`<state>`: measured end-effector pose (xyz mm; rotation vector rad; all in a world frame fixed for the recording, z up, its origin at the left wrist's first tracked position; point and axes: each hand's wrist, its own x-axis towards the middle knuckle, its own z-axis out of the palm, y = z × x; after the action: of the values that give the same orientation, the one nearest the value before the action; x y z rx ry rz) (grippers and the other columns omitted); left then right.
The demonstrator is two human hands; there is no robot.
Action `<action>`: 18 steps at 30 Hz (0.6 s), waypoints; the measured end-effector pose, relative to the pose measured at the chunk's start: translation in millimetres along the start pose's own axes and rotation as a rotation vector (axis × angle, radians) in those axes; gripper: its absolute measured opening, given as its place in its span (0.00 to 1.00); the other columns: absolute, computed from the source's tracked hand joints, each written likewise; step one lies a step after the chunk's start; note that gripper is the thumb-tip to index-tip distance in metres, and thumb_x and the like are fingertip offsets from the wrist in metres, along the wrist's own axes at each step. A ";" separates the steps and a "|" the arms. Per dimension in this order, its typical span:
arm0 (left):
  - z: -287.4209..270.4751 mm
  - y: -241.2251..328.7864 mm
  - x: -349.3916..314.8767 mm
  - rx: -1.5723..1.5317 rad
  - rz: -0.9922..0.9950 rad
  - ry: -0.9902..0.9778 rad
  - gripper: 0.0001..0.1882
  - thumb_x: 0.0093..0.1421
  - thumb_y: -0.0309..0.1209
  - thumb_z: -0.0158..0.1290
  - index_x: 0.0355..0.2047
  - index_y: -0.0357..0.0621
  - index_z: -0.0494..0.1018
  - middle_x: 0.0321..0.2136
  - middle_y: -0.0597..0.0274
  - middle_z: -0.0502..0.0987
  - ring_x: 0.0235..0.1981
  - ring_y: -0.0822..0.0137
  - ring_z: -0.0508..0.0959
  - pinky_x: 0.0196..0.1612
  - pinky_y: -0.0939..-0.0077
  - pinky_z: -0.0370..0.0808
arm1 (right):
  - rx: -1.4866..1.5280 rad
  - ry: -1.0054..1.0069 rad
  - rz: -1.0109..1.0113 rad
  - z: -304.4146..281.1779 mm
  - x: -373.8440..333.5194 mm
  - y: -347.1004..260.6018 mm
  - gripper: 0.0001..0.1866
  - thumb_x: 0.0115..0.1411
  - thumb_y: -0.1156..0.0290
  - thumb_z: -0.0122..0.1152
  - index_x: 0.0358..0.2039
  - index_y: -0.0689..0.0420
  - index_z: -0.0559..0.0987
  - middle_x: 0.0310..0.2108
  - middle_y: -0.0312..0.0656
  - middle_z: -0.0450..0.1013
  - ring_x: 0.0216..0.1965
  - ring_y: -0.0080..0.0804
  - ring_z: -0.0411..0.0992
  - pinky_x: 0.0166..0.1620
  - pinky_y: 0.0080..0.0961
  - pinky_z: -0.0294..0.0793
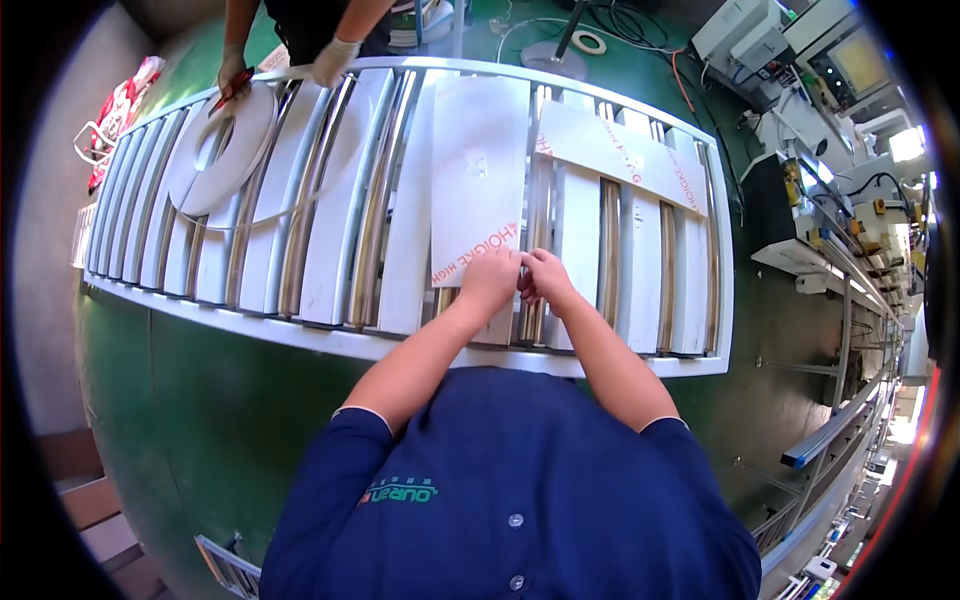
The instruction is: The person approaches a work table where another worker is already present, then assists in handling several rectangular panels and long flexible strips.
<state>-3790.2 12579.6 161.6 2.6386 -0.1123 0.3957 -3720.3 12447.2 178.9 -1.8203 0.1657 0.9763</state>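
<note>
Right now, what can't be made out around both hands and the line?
All in the head view:
- What, if anything, the left hand and right hand pinch: their own fingers hide it.
- What lies under the large white sheet: the sheet covers it.
- The co-worker's head: cut off by the top edge.
- Details on the yellowish screen: too small and blurred.

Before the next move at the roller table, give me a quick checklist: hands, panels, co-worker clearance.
1. Left hand at the larger panel's near right corner: ok.
2. Right hand close beside the left: ok.
3. What the fingers hold: cannot tell; the hands hide it.
4. Larger panel lying on the roller table: ok.
5. Smaller panel apart from the larger: ok, narrow gap.
6. Co-worker's gloved hands clear of both panels: ok, near the white roll.
</note>
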 end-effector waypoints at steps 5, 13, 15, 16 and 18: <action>3.4 1.4 5.2 -0.031 0.051 0.060 0.04 0.56 0.29 0.50 0.31 0.43 0.70 0.28 0.52 0.76 0.31 0.52 0.79 0.34 0.57 0.76 | -0.152 -0.036 -0.004 -13.3 27.5 -4.3 0.15 0.69 0.59 0.49 0.35 0.59 0.74 0.19 0.45 0.75 0.13 0.33 0.73 0.14 0.27 0.72; 2.9 -9.4 -0.6 -0.146 0.138 0.033 0.04 0.57 0.28 0.49 0.30 0.42 0.69 0.28 0.53 0.74 0.31 0.53 0.78 0.34 0.58 0.75 | -0.151 -0.044 -0.087 -5.7 15.8 -11.8 0.15 0.68 0.60 0.53 0.36 0.61 0.76 0.21 0.41 0.74 0.13 0.31 0.73 0.15 0.26 0.71; 1.3 -10.2 -1.9 -0.122 0.179 0.029 0.04 0.56 0.28 0.50 0.29 0.42 0.69 0.27 0.53 0.74 0.31 0.54 0.78 0.35 0.59 0.75 | -0.177 0.010 -0.113 -1.8 14.4 -9.9 0.15 0.67 0.61 0.55 0.36 0.62 0.76 0.21 0.40 0.74 0.13 0.30 0.72 0.15 0.26 0.71; 0.0 -10.6 -2.5 -0.110 0.199 0.026 0.04 0.56 0.28 0.50 0.29 0.42 0.69 0.27 0.53 0.74 0.31 0.54 0.78 0.35 0.59 0.75 | -0.160 0.002 -0.127 -0.6 13.1 -10.4 0.14 0.68 0.61 0.53 0.35 0.60 0.75 0.20 0.39 0.73 0.13 0.29 0.72 0.14 0.25 0.70; -0.6 -13.5 -3.0 -0.087 0.265 0.047 0.04 0.56 0.27 0.50 0.28 0.40 0.70 0.27 0.53 0.74 0.31 0.54 0.77 0.36 0.60 0.75 | -0.126 -0.011 -0.157 0.7 10.1 -11.8 0.14 0.70 0.61 0.51 0.32 0.58 0.73 0.18 0.37 0.71 0.13 0.26 0.70 0.14 0.22 0.67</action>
<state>-3791.2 12591.9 155.4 2.5321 -0.4573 0.5277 -3707.8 12456.5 180.3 -1.9106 -0.0463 0.9021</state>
